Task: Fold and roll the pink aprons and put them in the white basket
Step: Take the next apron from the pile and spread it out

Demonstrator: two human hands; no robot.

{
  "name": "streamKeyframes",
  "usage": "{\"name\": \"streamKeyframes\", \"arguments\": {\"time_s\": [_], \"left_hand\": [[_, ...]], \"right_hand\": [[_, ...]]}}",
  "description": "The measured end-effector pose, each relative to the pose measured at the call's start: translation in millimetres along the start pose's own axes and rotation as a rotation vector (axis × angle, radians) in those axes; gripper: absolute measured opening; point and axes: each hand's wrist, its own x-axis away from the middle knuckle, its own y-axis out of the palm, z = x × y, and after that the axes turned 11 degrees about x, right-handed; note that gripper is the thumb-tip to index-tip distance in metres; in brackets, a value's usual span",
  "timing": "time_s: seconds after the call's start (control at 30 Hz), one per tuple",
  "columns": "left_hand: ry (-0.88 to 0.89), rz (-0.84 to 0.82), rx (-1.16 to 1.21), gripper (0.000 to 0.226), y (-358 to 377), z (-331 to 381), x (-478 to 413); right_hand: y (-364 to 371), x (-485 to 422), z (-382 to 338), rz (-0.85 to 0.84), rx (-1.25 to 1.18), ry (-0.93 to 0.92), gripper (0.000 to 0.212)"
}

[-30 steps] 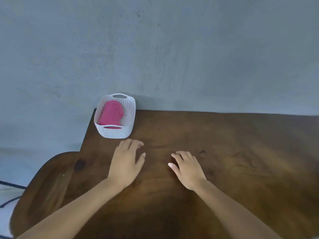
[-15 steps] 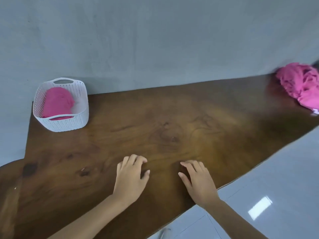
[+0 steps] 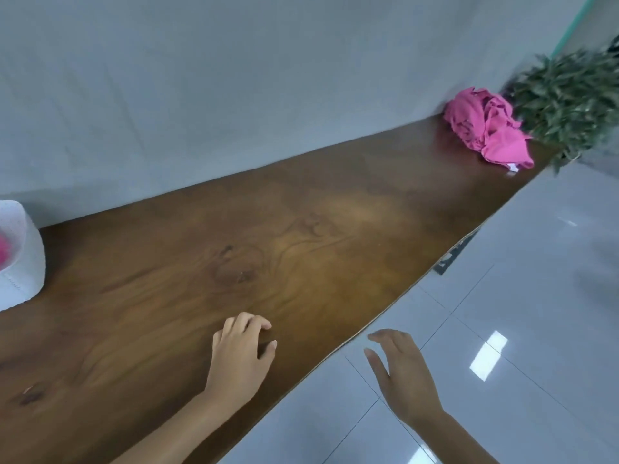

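Head view looks down on a long brown table (image 3: 301, 236) that runs along a grey wall (image 3: 234, 78).

The left hand (image 3: 239, 360) rests on the table near the front edge. Its fingers are bent a little and it holds nothing. It may be resting there to keep the person steady.

The right hand (image 3: 402, 373) is off the table, in the air above the shiny floor (image 3: 519, 313). Its fingers are straight and spread, and it holds nothing too. It points toward the far end, so I think it is getting ready to reach that way.

The pink aprons (image 3: 485, 128) lie in a messy heap at the far right end of the table, close to the wall and just beside a green plant (image 3: 569, 98). They are well apart from both hands. They are not folded or rolled yet.

The white basket (image 3: 23, 262) sits at the far left end, partly cut off by the edge of the picture. A bit of pink (image 3: 2, 249) shows inside it, so one apron may already be in.

The next job looks like going to get an apron from the heap.
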Motion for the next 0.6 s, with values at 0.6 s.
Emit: {"name": "streamKeyframes", "arguments": {"time_s": [0.6], "left_hand": [[0.096, -0.009, 0.049, 0.011, 161, 155, -91]], "right_hand": [[-37, 3, 243, -0.039, -0.211, 0.246, 0.052]]}}
